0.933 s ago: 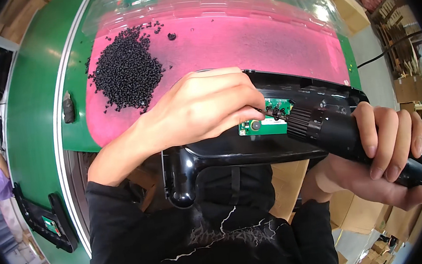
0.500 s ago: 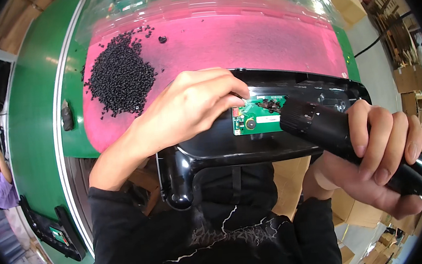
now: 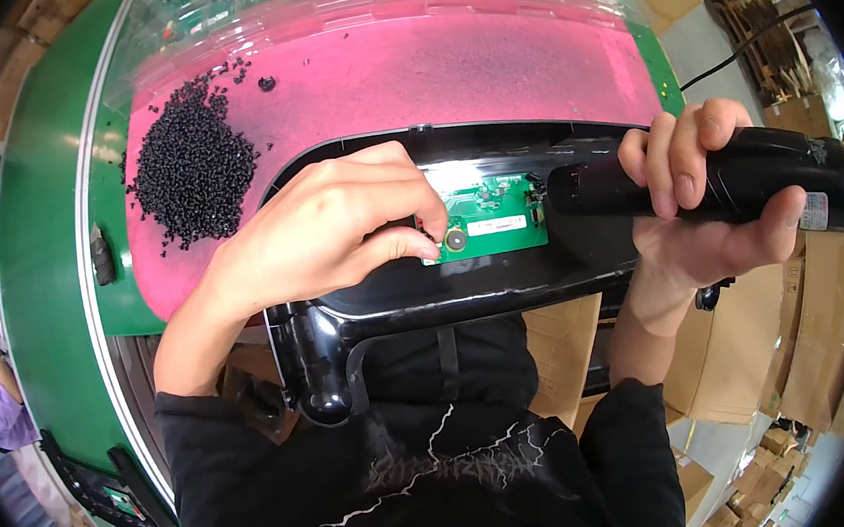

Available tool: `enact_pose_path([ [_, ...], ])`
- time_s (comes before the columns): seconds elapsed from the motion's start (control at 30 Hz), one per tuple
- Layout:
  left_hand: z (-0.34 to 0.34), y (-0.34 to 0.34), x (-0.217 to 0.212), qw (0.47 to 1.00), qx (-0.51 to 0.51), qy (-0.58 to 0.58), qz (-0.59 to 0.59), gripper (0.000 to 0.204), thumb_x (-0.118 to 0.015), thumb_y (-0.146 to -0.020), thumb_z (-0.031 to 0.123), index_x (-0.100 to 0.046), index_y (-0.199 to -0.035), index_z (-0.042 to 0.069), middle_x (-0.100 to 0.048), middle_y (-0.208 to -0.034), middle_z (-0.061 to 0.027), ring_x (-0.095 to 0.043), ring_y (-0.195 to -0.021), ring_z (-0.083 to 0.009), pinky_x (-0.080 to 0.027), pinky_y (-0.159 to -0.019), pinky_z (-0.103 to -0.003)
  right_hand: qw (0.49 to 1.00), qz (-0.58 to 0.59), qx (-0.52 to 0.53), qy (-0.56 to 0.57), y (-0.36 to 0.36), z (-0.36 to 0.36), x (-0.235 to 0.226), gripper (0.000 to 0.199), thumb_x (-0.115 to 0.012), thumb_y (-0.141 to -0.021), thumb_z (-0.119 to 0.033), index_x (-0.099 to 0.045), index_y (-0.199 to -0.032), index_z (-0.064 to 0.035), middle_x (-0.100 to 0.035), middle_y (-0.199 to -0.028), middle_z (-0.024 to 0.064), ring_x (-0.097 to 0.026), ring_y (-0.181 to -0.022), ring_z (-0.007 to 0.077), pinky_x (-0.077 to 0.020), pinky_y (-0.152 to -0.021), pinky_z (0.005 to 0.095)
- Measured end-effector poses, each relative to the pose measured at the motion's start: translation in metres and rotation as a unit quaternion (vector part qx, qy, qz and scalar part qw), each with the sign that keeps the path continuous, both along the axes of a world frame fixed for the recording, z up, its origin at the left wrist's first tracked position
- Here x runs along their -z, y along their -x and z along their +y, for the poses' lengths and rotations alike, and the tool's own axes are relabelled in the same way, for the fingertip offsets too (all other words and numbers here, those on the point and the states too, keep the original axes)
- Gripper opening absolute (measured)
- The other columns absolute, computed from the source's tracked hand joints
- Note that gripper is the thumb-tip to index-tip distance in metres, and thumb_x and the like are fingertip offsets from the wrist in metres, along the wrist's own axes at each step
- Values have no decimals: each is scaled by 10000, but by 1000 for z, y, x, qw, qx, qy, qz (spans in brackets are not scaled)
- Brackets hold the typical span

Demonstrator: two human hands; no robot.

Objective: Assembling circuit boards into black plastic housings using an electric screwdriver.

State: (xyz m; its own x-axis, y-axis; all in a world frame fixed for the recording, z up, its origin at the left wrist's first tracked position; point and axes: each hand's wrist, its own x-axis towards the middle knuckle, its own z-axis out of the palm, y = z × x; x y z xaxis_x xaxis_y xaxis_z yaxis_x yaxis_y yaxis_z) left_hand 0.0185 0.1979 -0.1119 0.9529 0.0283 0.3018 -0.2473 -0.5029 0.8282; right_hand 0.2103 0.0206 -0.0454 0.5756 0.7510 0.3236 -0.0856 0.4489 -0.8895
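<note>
My right hand (image 3: pixel 702 189) is wrapped round a black electric screwdriver (image 3: pixel 596 188), held nearly level. Its front end is at the right edge of a green circuit board (image 3: pixel 495 240), where small dark bits cluster; the bit's exact contact is hidden. The board lies inside a shiny black plastic housing (image 3: pixel 465 295) with a rounded arm at its lower left. My left hand (image 3: pixel 358 219) reaches over the housing's left part. Its thumb and fingers are pinched at the board's lower left corner, beside a round dark component (image 3: pixel 456 240). What they hold, if anything, is too small to make out.
A heap of small black screws (image 3: pixel 191 168) lies on the pink mat (image 3: pixel 426 77), behind clear plastic trays (image 3: pixel 340 15). A dark stubby object (image 3: pixel 102 254) rests on the green table. Another housing with a board (image 3: pixel 116 496) sits at lower left. Cardboard boxes (image 3: pixel 741 356) stand right; a co-worker's purple sleeve (image 3: pixel 3 411) shows far left.
My left fingers have moved from the board's upper left corner to its lower left. The screwdriver has swung more level, and its front end has shifted to the board's right edge.
</note>
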Motion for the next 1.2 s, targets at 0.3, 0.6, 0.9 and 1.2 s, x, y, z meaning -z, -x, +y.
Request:
enact_pose_path([
  [0.3,-2,1,8,995,-1,-103,17,174,-744,-763,141,-667,-898,62,-729,-933,-15,-618,-791,-218,-514,-748,-354,993,-60,-15,103,4,6,-2,694,-625,-769,-711,-478,-927,-51,-476,-612,-31,-409,-496,76,-298,-514,246],
  [0.6,0,8,2,995,-3,-75,62,114,-730,-766,128,-685,-839,53,-738,-1018,-14,-596,-715,-207,-518,-669,-344,985,-98,-50,136,14,18,-2,671,-634,-783,-693,-477,-924,-56,-470,-611,-43,-422,-506,62,-318,-505,226],
  [0.9,-3,17,4,993,-12,-113,18,185,-725,-797,117,-696,-961,38,-713,-840,-57,-643,-791,-229,-521,-679,-367,996,-38,-78,5,29,12,1,652,-588,-823,-659,-532,-1006,-36,-482,-644,-27,-430,-539,91,-327,-574,269],
  [1.2,5,21,5,997,-34,25,-60,185,-802,-753,115,-677,-852,21,-665,-758,-34,-556,-608,-144,-412,-519,-280,978,-33,-129,-158,76,12,-17,491,-764,-723,-485,-496,-908,-117,-547,-612,-64,-511,-476,40,-423,-532,191],
])
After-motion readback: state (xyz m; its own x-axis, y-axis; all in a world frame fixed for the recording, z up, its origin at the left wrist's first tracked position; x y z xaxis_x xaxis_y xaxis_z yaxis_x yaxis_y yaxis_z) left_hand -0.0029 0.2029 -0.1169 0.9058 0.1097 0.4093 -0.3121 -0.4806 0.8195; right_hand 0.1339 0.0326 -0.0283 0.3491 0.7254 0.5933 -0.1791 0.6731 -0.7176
